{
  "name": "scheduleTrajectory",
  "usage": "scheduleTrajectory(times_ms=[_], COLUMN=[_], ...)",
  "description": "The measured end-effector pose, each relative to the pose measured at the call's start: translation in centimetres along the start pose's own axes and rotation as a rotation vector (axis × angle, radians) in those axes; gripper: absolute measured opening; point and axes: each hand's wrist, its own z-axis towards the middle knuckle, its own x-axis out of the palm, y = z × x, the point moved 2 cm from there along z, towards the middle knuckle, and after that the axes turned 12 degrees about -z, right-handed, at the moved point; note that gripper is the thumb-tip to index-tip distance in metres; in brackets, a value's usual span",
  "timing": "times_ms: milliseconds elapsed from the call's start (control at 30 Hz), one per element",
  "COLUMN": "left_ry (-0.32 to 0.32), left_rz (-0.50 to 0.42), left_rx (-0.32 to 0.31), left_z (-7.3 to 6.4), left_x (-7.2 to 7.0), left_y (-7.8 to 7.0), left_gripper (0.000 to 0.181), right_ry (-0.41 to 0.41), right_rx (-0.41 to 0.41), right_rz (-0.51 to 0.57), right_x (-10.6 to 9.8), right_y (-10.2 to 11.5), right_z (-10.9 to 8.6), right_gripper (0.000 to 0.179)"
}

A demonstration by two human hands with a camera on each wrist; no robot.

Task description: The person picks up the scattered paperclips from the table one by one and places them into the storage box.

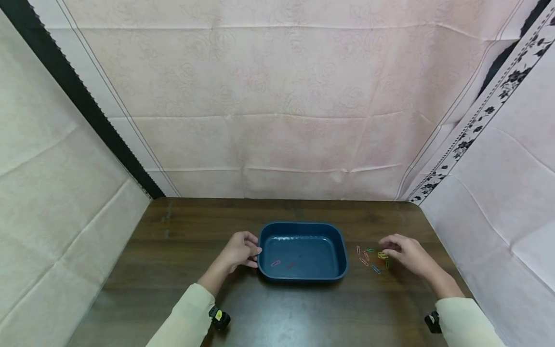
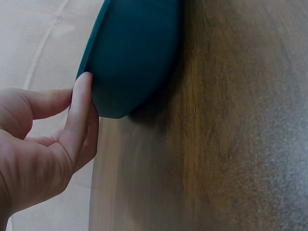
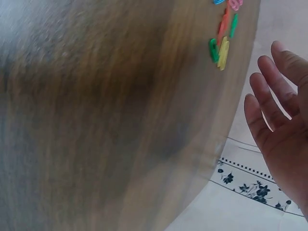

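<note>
A dark blue rectangular tray sits on the brown wooden table. My left hand pinches its left rim between thumb and fingers, as the left wrist view also shows. Inside lie a pink paper clip and a red paper clip. To the right of the tray several paper clips are scattered: a blue paper clip, yellow paper clips, a green paper clip and pinkish ones. Over the right side of this group hovers my right hand, fingers loosely bent and apart, nothing held.
The wooden table has rounded far corners. Pale patterned cloth hangs behind it, with more cloth on both sides. Each sleeved forearm carries a black wrist device, such as the left one.
</note>
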Motion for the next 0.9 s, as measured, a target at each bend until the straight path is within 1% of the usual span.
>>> scheduleTrajectory(times_ms=[233, 467, 900], left_ry=[-0.002, 0.012, 0.019], left_rz=[0.003, -0.010, -0.012], left_rx=[-0.009, 0.001, 0.005], left_z=[0.0, 0.0, 0.1], left_x=[0.0, -0.1, -0.1], left_y=[0.0, 0.0, 0.1], left_gripper=[0.027, 0.027, 0.029], right_ry=[-0.001, 0.040, 0.090], right_rx=[-0.002, 0.029, 0.002], right_rz=[-0.043, -0.066, -0.099], right_x=[0.6, 1.1, 2.1], right_y=[-1.0, -1.6, -2.6], right_z=[-0.1, 0.1, 0.8], right_gripper=[0.018, 0.014, 0.010])
